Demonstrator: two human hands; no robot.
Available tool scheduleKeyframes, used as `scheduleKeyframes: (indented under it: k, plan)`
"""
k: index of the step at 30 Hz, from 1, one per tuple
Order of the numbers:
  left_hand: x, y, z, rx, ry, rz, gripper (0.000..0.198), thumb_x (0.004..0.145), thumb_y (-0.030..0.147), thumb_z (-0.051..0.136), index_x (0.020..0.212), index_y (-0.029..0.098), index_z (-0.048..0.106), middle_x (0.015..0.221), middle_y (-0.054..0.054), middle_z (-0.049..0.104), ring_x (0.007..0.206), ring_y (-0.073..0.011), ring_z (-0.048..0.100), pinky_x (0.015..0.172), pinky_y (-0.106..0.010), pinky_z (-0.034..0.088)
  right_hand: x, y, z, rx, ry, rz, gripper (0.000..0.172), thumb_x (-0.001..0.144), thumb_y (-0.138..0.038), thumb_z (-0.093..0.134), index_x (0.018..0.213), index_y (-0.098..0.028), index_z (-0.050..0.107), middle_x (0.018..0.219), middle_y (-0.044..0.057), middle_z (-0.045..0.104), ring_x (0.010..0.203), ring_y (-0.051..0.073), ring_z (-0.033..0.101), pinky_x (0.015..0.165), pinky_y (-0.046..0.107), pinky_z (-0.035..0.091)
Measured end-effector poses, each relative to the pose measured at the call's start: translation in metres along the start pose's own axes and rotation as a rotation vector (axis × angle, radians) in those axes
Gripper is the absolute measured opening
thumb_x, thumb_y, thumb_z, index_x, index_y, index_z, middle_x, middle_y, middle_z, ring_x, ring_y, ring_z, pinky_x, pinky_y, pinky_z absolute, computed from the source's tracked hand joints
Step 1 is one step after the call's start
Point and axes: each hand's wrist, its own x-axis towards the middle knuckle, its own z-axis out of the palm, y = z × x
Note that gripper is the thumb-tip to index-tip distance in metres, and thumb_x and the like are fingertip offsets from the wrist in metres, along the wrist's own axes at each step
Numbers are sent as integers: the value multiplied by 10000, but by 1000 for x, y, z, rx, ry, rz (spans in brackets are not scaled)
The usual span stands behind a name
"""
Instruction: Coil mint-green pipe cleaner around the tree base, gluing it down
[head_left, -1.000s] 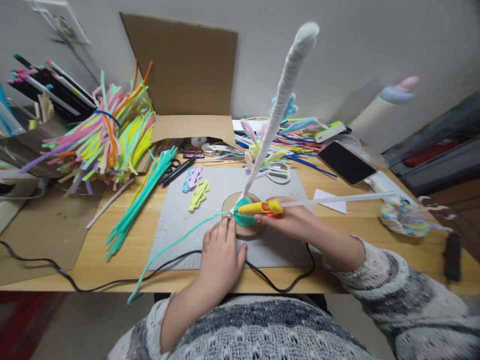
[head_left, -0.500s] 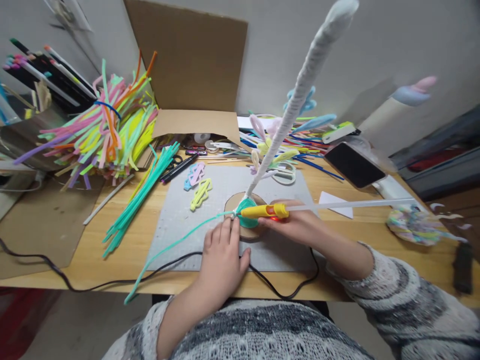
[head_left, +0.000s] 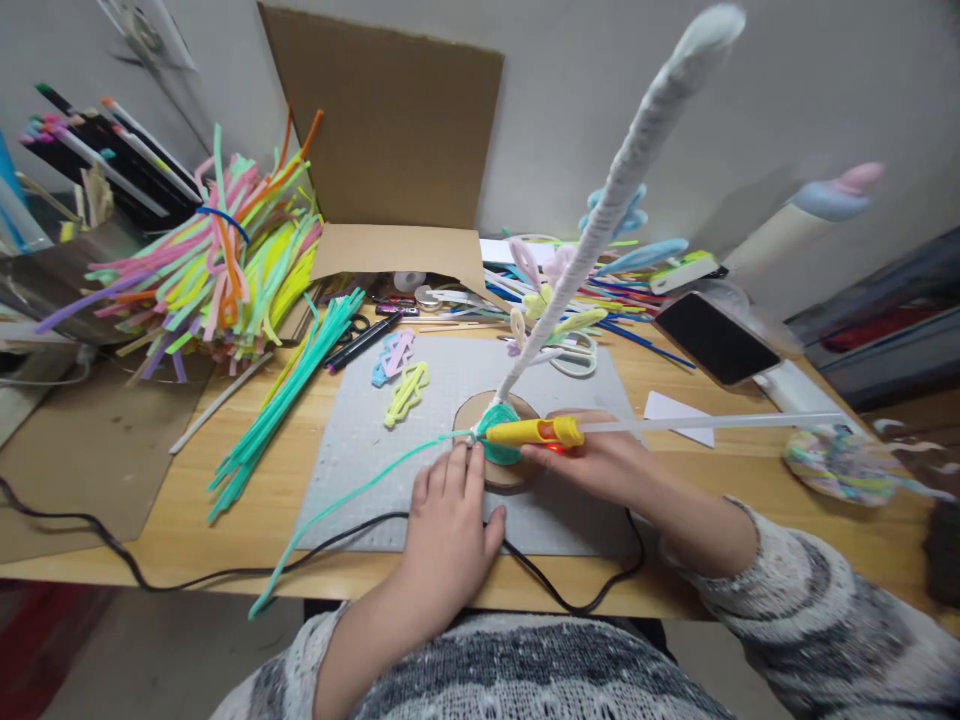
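In my right hand (head_left: 581, 462) is a yellow glue gun (head_left: 525, 432), its red light lit and a long clear glue stick (head_left: 712, 422) out of its back end. The nozzle touches or nearly touches the teal coil (head_left: 496, 452) on a round wooden disc (head_left: 514, 484). My left hand (head_left: 450, 510) lies with fingers stretched out, their tips at the disc's left edge beside a small white piece. A loose teal pipe cleaner (head_left: 360, 490) trails left from the coil. From the disc a tall white wrapped stem (head_left: 592, 235) rises, tilted right, with pastel loops behind it.
A grey cutting mat (head_left: 345, 440) lies underneath. Teal pipe cleaners (head_left: 285, 405) and a large mixed bundle (head_left: 217, 260) are at left. Yellow and pastel zigzag pieces (head_left: 407, 392) lie on the mat. A black cord (head_left: 225, 574) crosses the front; a phone (head_left: 716, 337) lies right.
The whole view has shifted slightly, so everything appears a little lower and further right. Both hands, the glue gun and the disc keep nearly the same positions relative to each other.
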Motion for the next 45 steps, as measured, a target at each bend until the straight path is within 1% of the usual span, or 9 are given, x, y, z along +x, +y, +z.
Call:
scheduleKeyframes:
  k: [6, 14, 18, 24, 29, 34, 37, 41, 45]
  plan:
    - [-1, -1, 1, 5, 19, 7, 598, 834, 309, 582, 1378, 91, 461, 1363, -159, 538, 1195, -301, 499, 989, -451, 395, 0, 1, 1, -27, 3, 29, 336, 903, -498, 530, 1050, -266, 723, 809, 39, 702, 730, 190, 623, 655, 304, 456]
    - [0, 0, 1, -5, 11, 2, 592, 839, 304, 571, 1380, 95, 453, 1364, -157, 536, 1203, -298, 493, 993, -455, 393, 0, -3, -5, -86, 86, -85, 309, 913, -471, 522, 905, -229, 715, 785, 51, 688, 702, 179, 602, 640, 294, 437]
    - [0, 0, 1, -5, 10, -4, 577, 842, 306, 561, 1374, 104, 461, 1356, -154, 547, 1194, -296, 499, 989, -457, 392, 3, -6, -13, -70, 52, -105, 308, 910, -456, 529, 789, -215, 677, 787, 50, 670, 668, 152, 581, 608, 270, 413]
    - [0, 0, 1, 4, 56, 10, 568, 830, 298, 574, 1353, 91, 492, 1325, -149, 575, 1155, -295, 518, 974, -451, 399, 5, -9, -18, -64, -4, -119, 297, 902, -453, 539, 777, -216, 668, 765, 40, 652, 657, 145, 560, 606, 274, 391]
    - [-1, -1, 0, -17, 70, 30, 551, 832, 295, 576, 1335, 79, 513, 1312, -154, 587, 1162, -290, 517, 974, -441, 400, 0, -5, -18, -25, 15, -88, 310, 898, -464, 546, 736, -228, 665, 746, 33, 636, 662, 152, 562, 612, 287, 404]
    - [-4, 0, 0, -84, 45, 63, 536, 843, 332, 564, 1322, 93, 526, 1284, -153, 601, 1167, -289, 523, 991, -430, 394, -4, -4, -22, 14, 33, -55, 260, 870, -436, 592, 732, -229, 669, 690, 19, 617, 627, 149, 566, 574, 279, 404]
    - [-5, -1, 0, -107, 36, 92, 538, 847, 349, 565, 1320, 96, 527, 1281, -153, 599, 1157, -290, 529, 986, -425, 398, -5, -7, -27, 49, 5, -63, 290, 876, -441, 580, 695, -225, 645, 669, 15, 605, 612, 140, 554, 565, 268, 405]
    - [-5, -1, -1, -116, 19, 83, 530, 859, 357, 553, 1328, 112, 521, 1283, -142, 600, 1149, -291, 531, 963, -424, 408, -4, -12, -32, -8, -81, -63, 300, 894, -461, 539, 759, -228, 672, 708, 30, 637, 648, 149, 570, 576, 265, 411]
    - [-5, -1, -1, -123, 25, 78, 516, 868, 339, 542, 1332, 115, 518, 1278, -134, 607, 1143, -287, 536, 953, -419, 406, -3, -16, -32, -119, -93, -76, 300, 889, -459, 534, 747, -221, 649, 715, 32, 653, 645, 150, 581, 577, 264, 406]
